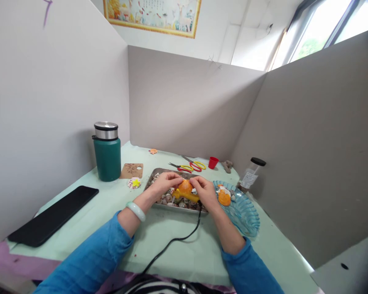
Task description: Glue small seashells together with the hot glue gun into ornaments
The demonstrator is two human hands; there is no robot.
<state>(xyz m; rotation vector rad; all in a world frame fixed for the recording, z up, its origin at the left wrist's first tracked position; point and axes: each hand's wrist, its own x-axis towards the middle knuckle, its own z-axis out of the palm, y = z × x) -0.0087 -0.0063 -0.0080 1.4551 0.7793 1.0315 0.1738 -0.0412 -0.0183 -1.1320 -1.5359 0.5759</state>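
My left hand (168, 183) and my right hand (204, 190) meet over a metal tray (171, 207), fingertips pinched on the two upper sides of an orange shell (185, 186). Its ribbed fan shape looks like a scallop. Just under it, a yellow glue gun (186, 196) lies across the tray on many small shells and stones (166, 199). From its right end a black cord (177, 239) runs over the table toward me. Beside my right hand is a blue scalloped plate (244, 212), with another orange shell (224, 198) and whitish bits on it.
Behind the tray lie two pairs of scissors (190, 165), a red cup (213, 163) and a grey lump (227, 165). At left stand a green bottle (107, 157), a brown card (131, 170), a star-topped piece (135, 183) and a black slab (53, 216). A clear jar (251, 175) leans right. Grey partitions (190, 98) enclose the table.
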